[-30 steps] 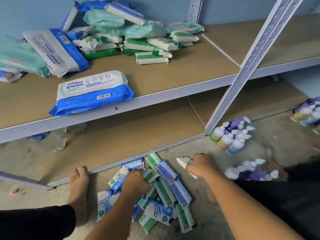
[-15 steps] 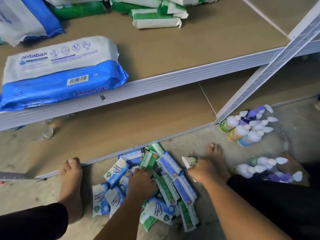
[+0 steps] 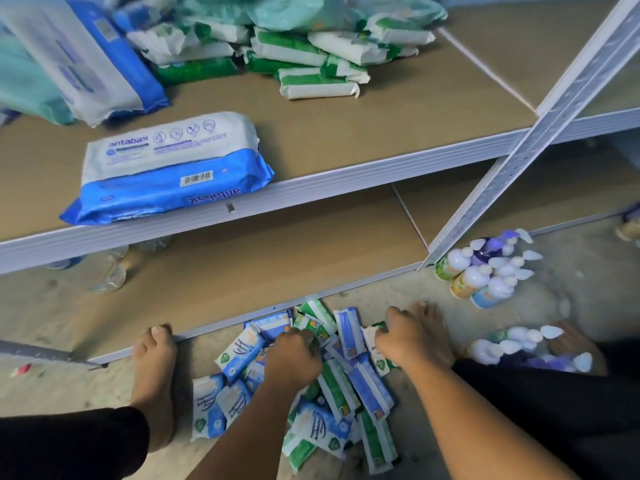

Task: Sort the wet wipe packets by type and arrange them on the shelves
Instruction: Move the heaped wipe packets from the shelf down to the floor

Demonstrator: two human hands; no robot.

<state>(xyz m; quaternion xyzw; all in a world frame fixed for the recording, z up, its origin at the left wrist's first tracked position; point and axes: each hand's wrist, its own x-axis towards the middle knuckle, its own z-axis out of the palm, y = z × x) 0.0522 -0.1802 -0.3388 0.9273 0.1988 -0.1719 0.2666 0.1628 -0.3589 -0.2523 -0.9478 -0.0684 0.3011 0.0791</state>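
Observation:
A pile of small blue and green wet wipe packets (image 3: 367, 386) lies on the floor in front of the shelf. My left hand (image 3: 292, 356) is down in the pile, fingers curled round a green packet (image 3: 310, 325). My right hand (image 3: 407, 337) grips a white and green packet (image 3: 375, 351) at the pile's right edge. On the upper shelf (image 3: 346, 188) lies a large blue and white antabax pack (image 3: 169, 168). Behind it sits a heap of green and white packs (image 3: 311, 60), with big blue packs (image 3: 86, 57) at the left.
The lower shelf board (image 3: 277, 254) is bare at its middle, with clear plastic bottles (image 3: 110, 271) at its left. Clusters of pump bottles (image 3: 485, 271) stand on the floor at the right. A slanted metal upright (image 3: 540, 133) crosses the right side. Bare feet (image 3: 152, 382) flank the pile.
The view has swung up and left, showing more of the upper shelf. My left hand has moved up to the green packet at the pile's top. My right hand still holds its packet.

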